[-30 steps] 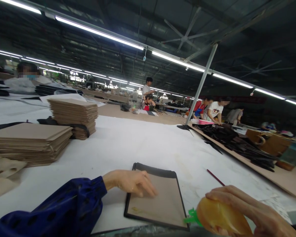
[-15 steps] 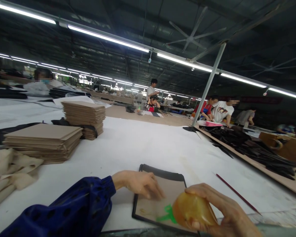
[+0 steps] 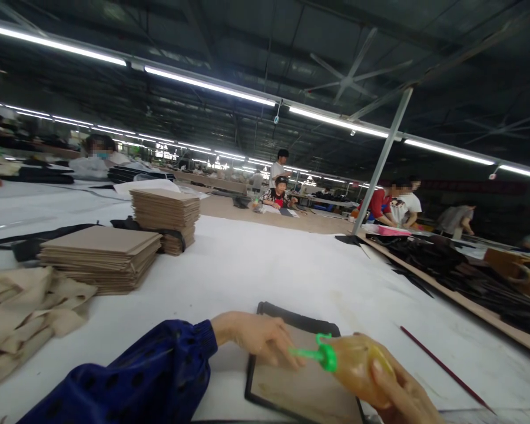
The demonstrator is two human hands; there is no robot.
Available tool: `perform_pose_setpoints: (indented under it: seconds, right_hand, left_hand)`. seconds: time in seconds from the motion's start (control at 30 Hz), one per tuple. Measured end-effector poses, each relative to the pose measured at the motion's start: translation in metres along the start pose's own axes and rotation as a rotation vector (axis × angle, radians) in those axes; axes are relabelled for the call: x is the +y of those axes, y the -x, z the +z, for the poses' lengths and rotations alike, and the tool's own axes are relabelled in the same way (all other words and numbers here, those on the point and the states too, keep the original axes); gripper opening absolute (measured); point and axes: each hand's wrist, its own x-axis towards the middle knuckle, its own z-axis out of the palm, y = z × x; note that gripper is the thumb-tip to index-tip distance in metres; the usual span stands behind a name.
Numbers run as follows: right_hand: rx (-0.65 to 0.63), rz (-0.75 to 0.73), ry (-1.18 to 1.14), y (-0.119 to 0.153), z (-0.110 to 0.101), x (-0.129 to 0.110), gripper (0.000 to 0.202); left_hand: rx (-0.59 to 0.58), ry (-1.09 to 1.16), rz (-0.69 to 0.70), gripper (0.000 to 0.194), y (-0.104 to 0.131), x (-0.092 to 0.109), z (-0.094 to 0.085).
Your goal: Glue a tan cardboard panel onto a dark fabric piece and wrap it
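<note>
My right hand [image 3: 395, 383] is wrapped round a squeeze bottle [image 3: 362, 359] of amber liquid. Its green nozzle points left, over a beige board [image 3: 291, 383] with black edging that lies flat on the white table. My left hand [image 3: 262, 338] reaches across the board's left side, fingers stretched toward its middle near the nozzle tip. Those fingers are slightly blurred, and whether they press on the surface I cannot tell. Along the board's far edge runs a wider black strip [image 3: 298, 317].
Two stacks of brown boards, a low one [image 3: 99, 259] and a taller one [image 3: 165, 218], stand at left beside crumpled beige cloth [image 3: 30, 306]. A dark red stick [image 3: 444, 365] lies at right. Dark material [image 3: 459, 271] covers the neighbouring table. Several people work farther back.
The squeeze bottle has risen and swung, its nozzle turning from low over the board's near part to pointing left beside my left fingers. The view has shifted slightly.
</note>
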Motion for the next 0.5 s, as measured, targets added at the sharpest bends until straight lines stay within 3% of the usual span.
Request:
perform_pose_setpoints:
  seconds: [0.17,0.3,0.5]
  right_hand:
    - [0.123,0.108,-0.485,-0.015,-0.023,-0.014,0.055]
    - [0.18,0.04,-0.432,-0.023,-0.06,-0.022,0.041]
    - [0.287,-0.056,-0.314,-0.041,-0.105,-0.018,0.047]
  left_hand:
    - [0.013,-0.02,0.057,0.046,0.0,0.002,-0.001]
    - [0.012,-0.019,0.057,0.045,0.001,0.0,-0.001]
    - [0.003,0.015,0.019,0.045,-0.001,0.002,-0.001]
